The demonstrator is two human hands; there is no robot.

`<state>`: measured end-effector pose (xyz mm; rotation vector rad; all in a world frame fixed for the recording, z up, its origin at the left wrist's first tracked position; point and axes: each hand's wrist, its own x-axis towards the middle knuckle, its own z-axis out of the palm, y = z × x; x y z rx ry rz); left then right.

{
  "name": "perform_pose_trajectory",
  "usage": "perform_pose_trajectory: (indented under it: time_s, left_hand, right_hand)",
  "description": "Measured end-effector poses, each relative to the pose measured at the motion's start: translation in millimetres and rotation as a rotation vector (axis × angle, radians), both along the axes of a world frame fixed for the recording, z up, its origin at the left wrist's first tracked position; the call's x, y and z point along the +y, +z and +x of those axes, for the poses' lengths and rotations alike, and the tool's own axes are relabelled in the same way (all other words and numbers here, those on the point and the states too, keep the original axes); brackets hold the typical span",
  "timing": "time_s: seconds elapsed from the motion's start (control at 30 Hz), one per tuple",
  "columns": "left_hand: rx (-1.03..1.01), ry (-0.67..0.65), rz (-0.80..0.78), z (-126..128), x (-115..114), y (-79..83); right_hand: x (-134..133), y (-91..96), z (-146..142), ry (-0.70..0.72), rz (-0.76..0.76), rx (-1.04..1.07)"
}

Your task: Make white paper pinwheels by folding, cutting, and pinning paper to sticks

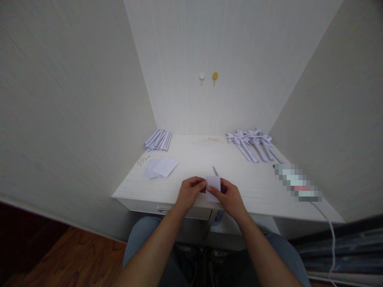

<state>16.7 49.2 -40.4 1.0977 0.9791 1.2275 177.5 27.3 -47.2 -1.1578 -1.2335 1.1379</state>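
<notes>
A small white sheet of paper (213,184), which looks folded, is held up just over the table's front edge. My left hand (191,190) pinches its left edge between thumb and fingers. Across its lower right side lies the thumb of my right hand (231,196), with the fingers closed behind it. A pointed metal blade (215,171) shows on the table just beyond the paper; its other end is hidden. Loose square paper sheets (165,166) lie to the left of my hands.
Rolled paper sticks (158,140) are piled at the back left, near small scattered bits (143,160). Several paper pinwheels (249,141) lie at the back right. A phone (296,182) with a white cable (332,239) rests on the right. Walls enclose the white table (191,153).
</notes>
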Motion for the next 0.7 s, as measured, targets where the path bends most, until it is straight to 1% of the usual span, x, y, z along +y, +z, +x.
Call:
perform_pose_trajectory:
  time_s: [0.3,0.5,0.7]
  left_hand:
    - [0.022,0.006,-0.017,0.2,0.2,-0.1]
    - [0.047,0.014,0.015,0.6,0.6,0.1]
    - [0.066,0.021,0.01,1.1,1.4,-2.3]
  right_hand:
    - [-0.5,-0.5,0.0,0.008,-0.009,-0.029]
    - [1.3,0.0,2.9,0.011,-0.005,0.018]
    - [2.2,1.3,6.6,-0.003,-0.015,0.055]
